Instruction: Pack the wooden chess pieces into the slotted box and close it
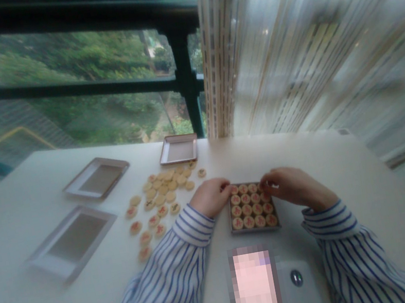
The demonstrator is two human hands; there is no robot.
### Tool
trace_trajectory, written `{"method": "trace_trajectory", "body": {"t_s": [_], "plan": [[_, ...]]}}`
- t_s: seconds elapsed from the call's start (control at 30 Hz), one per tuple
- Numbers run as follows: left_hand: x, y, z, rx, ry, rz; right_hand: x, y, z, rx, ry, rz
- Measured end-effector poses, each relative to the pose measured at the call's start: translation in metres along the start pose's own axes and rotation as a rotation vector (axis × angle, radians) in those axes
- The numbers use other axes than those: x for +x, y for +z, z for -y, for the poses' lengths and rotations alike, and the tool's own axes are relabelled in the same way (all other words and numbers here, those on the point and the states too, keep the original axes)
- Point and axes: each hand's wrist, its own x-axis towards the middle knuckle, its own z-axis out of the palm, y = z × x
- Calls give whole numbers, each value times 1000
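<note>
The small tray (pixel 255 227) of round red-marked pieces (pixel 247 210) sits on the worktop (pixel 372 205) at six o'clock, by the near edge. The left hand (pixel 210 197) and right hand (pixel 290 185) curl their fingers over its far corners, pressing pieces rather than pinching any (light, even pressure seems wise). Loose pieces (pixel 161 198) crowd nine o'clock; open room lies at three o'clock.

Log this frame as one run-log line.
left hand: on tray far-left corner | right hand: far-right corner | tray: red-marked discs | loose discs: left on table
</note>
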Motion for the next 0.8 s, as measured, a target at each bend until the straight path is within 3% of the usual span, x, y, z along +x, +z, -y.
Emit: {"method": "trace_trajectory", "body": {"t_s": [0.8], "plan": [[1,1,2,-14,-1,1,0,-3,4,-23,16,-16]]}}
